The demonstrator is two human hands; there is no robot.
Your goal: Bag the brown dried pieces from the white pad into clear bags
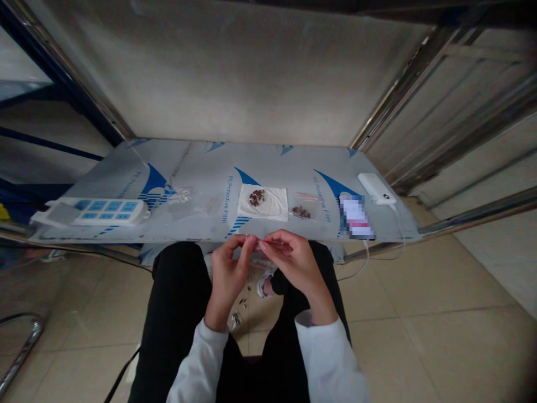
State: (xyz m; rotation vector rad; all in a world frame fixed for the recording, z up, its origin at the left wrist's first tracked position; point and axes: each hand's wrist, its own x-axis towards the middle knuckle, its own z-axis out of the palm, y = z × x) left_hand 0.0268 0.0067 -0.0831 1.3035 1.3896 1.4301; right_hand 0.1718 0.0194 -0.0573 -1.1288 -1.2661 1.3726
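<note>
Both hands meet above my lap at the table's front edge. Fingers and thumb of my left hand are pinched together on something too small to make out. My right hand pinches too, its fingertips almost touching the left ones; a thin reddish strip seems to lie along its fingers, but its kind is unclear. Just beyond them, a white cloth bears a pile of small brown pieces. To its right lies a clear bag of brown pieces, with several thin pinkish sticks behind it.
A white power strip lies at the table's left, near clear plastic bags. On the right are a phone and a white power bank with a cable. The table has a metal-framed panel behind it. Small bits lie on the floor.
</note>
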